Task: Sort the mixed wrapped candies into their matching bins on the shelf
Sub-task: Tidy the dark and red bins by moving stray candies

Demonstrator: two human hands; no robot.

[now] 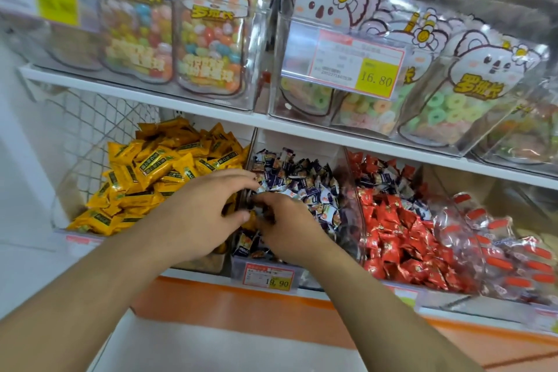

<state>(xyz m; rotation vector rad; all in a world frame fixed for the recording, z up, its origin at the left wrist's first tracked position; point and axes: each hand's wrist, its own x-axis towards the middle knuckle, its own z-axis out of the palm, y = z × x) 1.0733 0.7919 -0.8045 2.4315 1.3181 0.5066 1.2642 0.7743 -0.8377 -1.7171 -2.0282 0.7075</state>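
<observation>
- Head view: both hands meet over the front of the middle bin [241, 142], a clear-walled compartment on the lower shelf holding purple-and-white wrapped candies [305, 187].
- The left hand [205, 208] lies palm down across the clear divider between the yellow bin and the middle bin, its fingers reaching right with the tips down among the purple-and-white candies; the thumb points toward the right hand. The fingers are bent slightly, but whether they have hold of a candy cannot be told.
- The right hand [290, 229] sits just beside the left, fingers curled down into the same pile at the bin's front; dark wrappers show under the fingertips, though an actual grip on one is too blurred to confirm.
- To the left, yellow wrapped candies [157, 178] are heaped in a bin backed by a wire mesh basket [90, 127].
- To the right, red wrapped candies [398, 232] fill the next clear bin, with a few purple-and-white pieces mixed into its upper part.
- Farther right, clear-wrapped candies with red bands [495, 251] fill another compartment.
- A price tag [268, 278] reading 19.90 is fixed to the front of the middle bin, below the right wrist.
- On the upper shelf [211, 113] stand clear boxes: bags of coloured round sweets [208, 45] on the left, bags of ring-shaped gummies [453, 112] on the right, with a price tag reading 16.80 [359, 65] in front.
</observation>
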